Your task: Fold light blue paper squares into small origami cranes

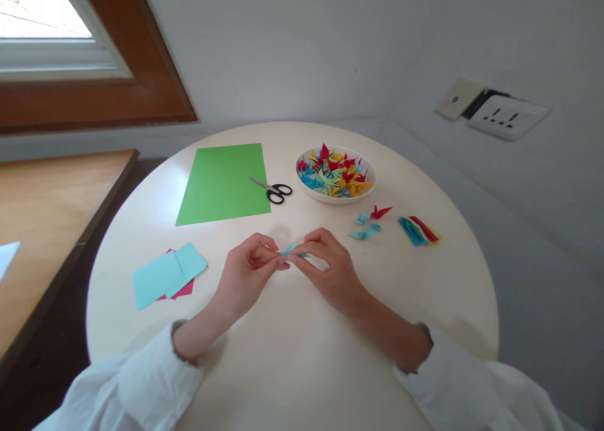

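Between both hands, over the middle of the round table, is a small light-blue folded paper [289,250]. My left hand [250,267] pinches its left side with thumb and fingers. From the right, my right hand [328,267] pinches the other side, its thumb and index tip close to the left fingertips. Fingers hide much of the paper, so its exact shape cannot be told. To the right of my right hand lie light-blue folded paper cranes [365,233] and a red paper crane [381,212].
A white bowl [314,195] of colourful paper cranes stands at the back. Black-handled scissors [278,193] rest partly on a green sheet [221,182]. Light-blue paper pieces [158,279] overlap red paper [186,289] at left. Folded coloured strips [418,231] lie at right on the white table [292,368].
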